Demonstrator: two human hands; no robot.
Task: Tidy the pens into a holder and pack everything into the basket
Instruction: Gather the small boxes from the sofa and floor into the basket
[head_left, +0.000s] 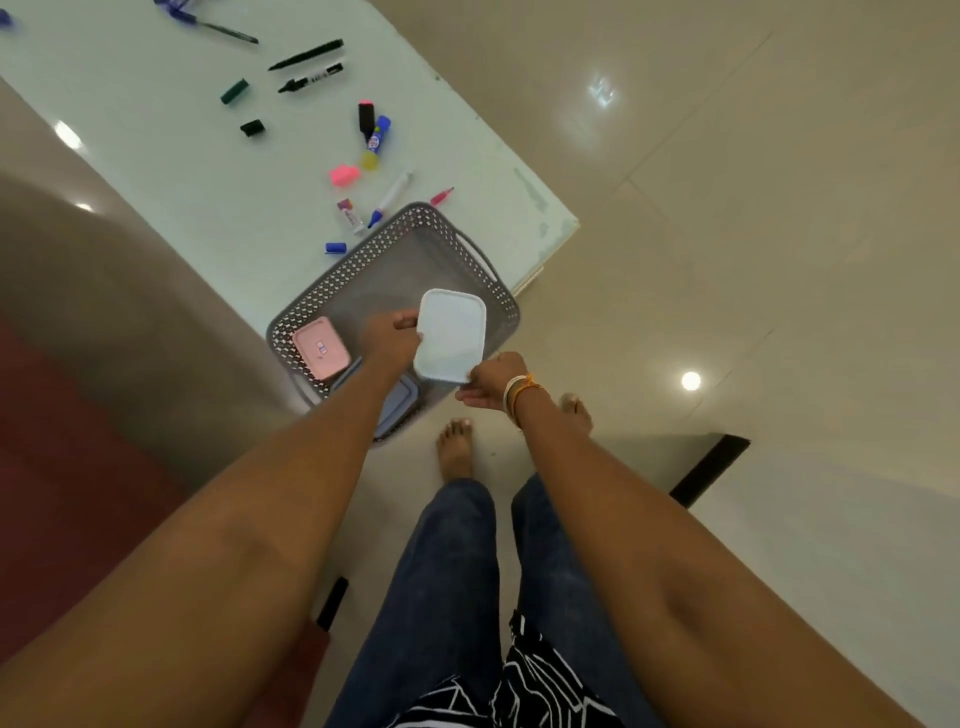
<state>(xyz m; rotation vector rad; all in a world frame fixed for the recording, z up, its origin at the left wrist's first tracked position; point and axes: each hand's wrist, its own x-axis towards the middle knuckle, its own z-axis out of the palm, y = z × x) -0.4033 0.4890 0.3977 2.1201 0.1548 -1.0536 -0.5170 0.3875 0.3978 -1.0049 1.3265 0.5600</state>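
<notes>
A grey perforated basket sits at the near corner of the pale table. Over it I hold a white rectangular box with both hands: my left hand grips its left edge, my right hand pinches its near corner. Inside the basket lie a pink box and a blue-grey box, partly hidden under my left arm. Several pens, markers and loose caps are scattered on the table beyond the basket, among them a black marker, a white pen and a pink cap.
The basket overhangs the table's near corner. A glossy tiled floor spreads to the right, with my bare feet below the basket. A dark red rug lies on the left. A blue cap sits just left of the basket.
</notes>
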